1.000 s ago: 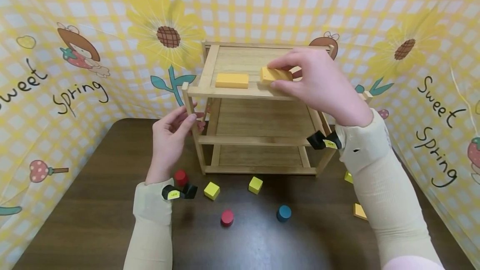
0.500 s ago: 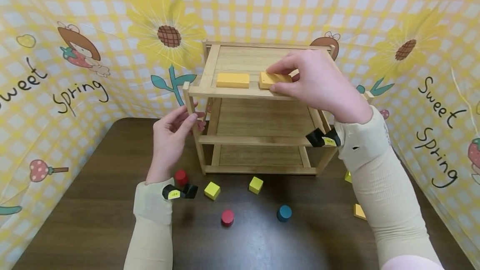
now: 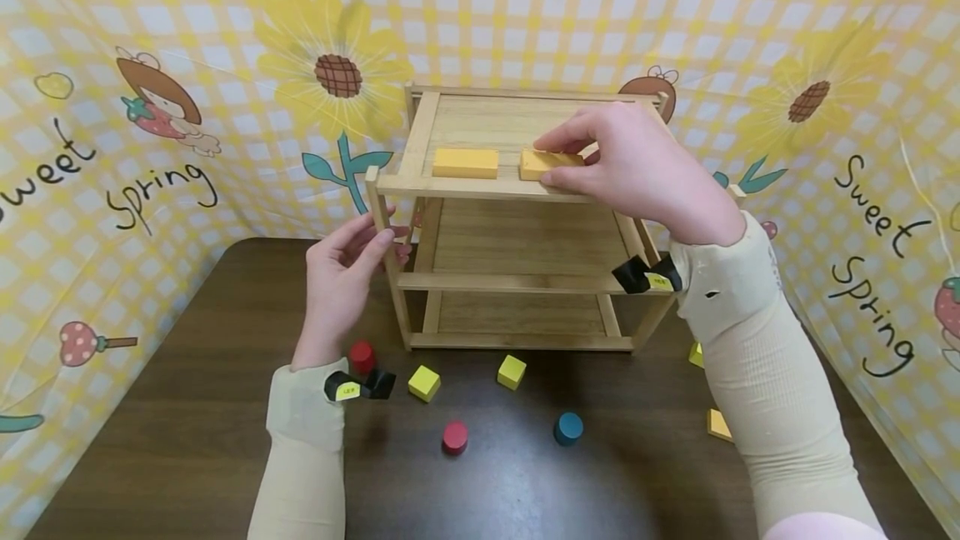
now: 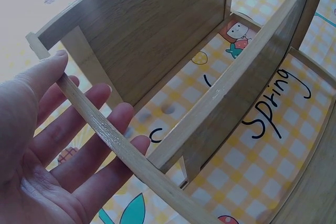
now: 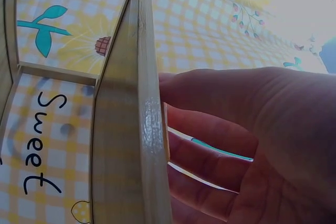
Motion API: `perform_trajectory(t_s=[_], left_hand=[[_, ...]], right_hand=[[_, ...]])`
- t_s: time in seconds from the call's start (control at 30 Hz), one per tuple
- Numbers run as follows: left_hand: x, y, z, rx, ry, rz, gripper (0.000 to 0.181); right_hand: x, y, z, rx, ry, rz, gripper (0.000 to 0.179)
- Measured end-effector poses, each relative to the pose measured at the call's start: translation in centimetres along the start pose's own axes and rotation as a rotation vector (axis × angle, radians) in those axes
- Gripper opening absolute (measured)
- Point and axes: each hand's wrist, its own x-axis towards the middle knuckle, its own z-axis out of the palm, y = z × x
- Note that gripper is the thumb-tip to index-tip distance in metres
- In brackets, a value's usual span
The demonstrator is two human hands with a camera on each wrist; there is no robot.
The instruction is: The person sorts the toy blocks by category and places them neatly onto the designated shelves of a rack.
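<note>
A three-tier wooden shelf rack (image 3: pixel 510 282) stands on the table. Near the front edge of its top board, my right hand (image 3: pixel 637 173) pinches a yellow rectangular block (image 3: pixel 534 166) between thumb and fingers. To the left of that block lies a second yellow block (image 3: pixel 465 163), with a small gap between the two. My left hand (image 3: pixel 333 277) holds the rack's front left post (image 4: pixel 105 124), thumb on one side and fingers behind it. In the right wrist view the top front rail (image 5: pixel 151 124) hides most of the pinched block.
On the dark table (image 3: pixel 187 407) before the rack lie two yellow cubes (image 3: pixel 424 383), two red cylinders (image 3: pixel 454 437) and a blue cylinder (image 3: pixel 568 428). Another yellow block (image 3: pixel 718 424) and a yellow piece (image 3: pixel 697 354) sit partly behind the right sleeve. A checked cloth (image 3: pixel 480 15) surrounds the table.
My right hand has lowered the yellow block slightly and brought it toward the front edge, level with the other block. The left hand stays on the post.
</note>
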Motion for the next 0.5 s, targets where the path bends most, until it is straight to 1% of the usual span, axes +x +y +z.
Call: perform_trajectory(t_s=[0.17,0.3,0.4,0.5], left_hand=[[0.0,0.0,0.0,-0.010,0.002,-0.001,0.030],[0.0,-0.1,0.0,-0.005,0.004,-0.001,0.030],[0.0,-0.1,0.0,0.000,0.004,-0.001,0.030],[0.0,-0.1,0.0,0.002,0.003,-0.002,0.030]], right_hand=[[0.0,0.1,0.0,0.010,0.000,-0.004,0.033],[-0.3,0.1,-0.2,0.062,-0.001,0.001,0.037],[-0.7,0.0,-0.5,0.089,0.024,0.007,0.040],[-1.2,-0.2,-0.7,0.084,0.075,-0.004,0.040]])
